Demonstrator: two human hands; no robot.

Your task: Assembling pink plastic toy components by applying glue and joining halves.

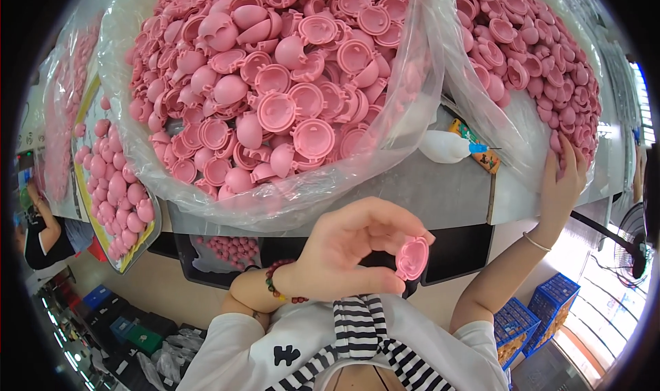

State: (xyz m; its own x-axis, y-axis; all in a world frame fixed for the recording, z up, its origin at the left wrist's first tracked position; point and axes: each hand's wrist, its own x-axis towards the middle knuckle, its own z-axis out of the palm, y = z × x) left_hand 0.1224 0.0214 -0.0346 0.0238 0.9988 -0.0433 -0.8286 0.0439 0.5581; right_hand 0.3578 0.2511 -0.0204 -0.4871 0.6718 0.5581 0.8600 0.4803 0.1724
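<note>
My left hand (350,250) is in front of my body, thumb and fingertips pinching the rim of a pink plastic half-shell (412,259). Its hollow side is in view, and a small tab sticks out at the rim. Far to the right, my right hand (565,181) reaches the near edge of a heap of similar pink half-shells (536,54) in a clear plastic bag. The fingers there curl around a pink piece (556,142), partly hidden by them. A larger heap of pink half-shells (275,81) fills the open bag straight ahead.
Between the bags lie a white squeeze bottle (445,147) with a blue needle tip and a yellow-green packet (485,158). A yellow-edged tray (148,236) at left holds closed pink egg shapes. Below the table edge is a dark bin (189,260). Another person (51,236) is far left.
</note>
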